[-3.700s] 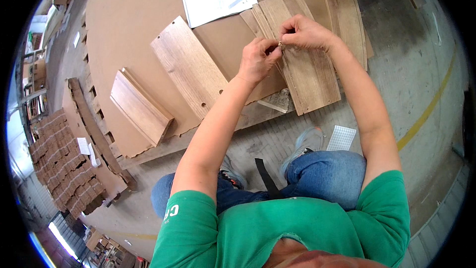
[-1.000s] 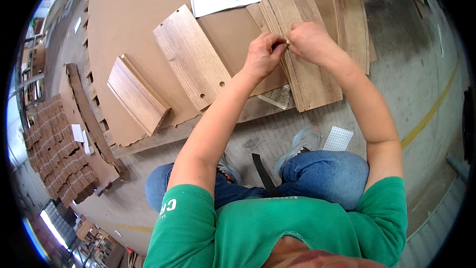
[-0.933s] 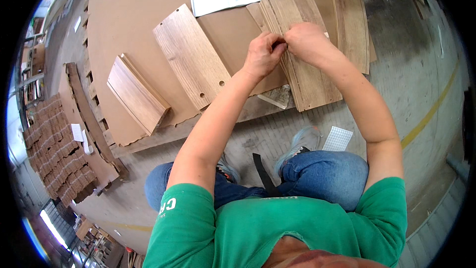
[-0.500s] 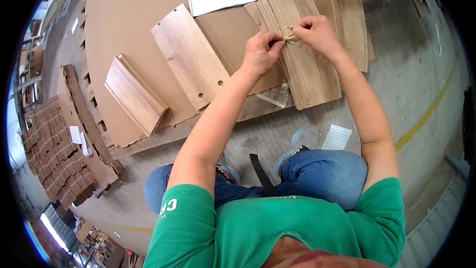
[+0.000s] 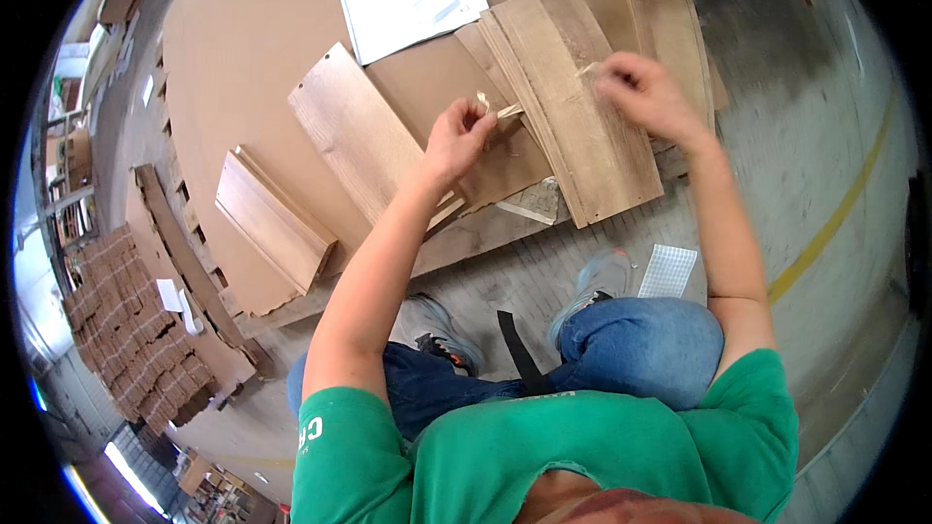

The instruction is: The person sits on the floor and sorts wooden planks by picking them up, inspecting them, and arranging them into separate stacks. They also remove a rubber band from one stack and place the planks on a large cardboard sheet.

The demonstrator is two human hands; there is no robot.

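Brown cardboard (image 5: 233, 68) spreads below as my left hand (image 5: 456, 143) pinches a pale strip (image 5: 510, 111) and my blurred right hand (image 5: 652, 99), nearer the wood panels (image 5: 582, 141) at my left's three o'clock, their length running eleven to five, pinches a pale scrap (image 5: 586, 70) above them.

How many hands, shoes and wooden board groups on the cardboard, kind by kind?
Hands: 2 (left hand, right hand)
Shoes: 2 (left shoe, right shoe)
Board groups (overlapping boards together): 4 (leftmost group, second group, third group, rightmost group)
Total: 8
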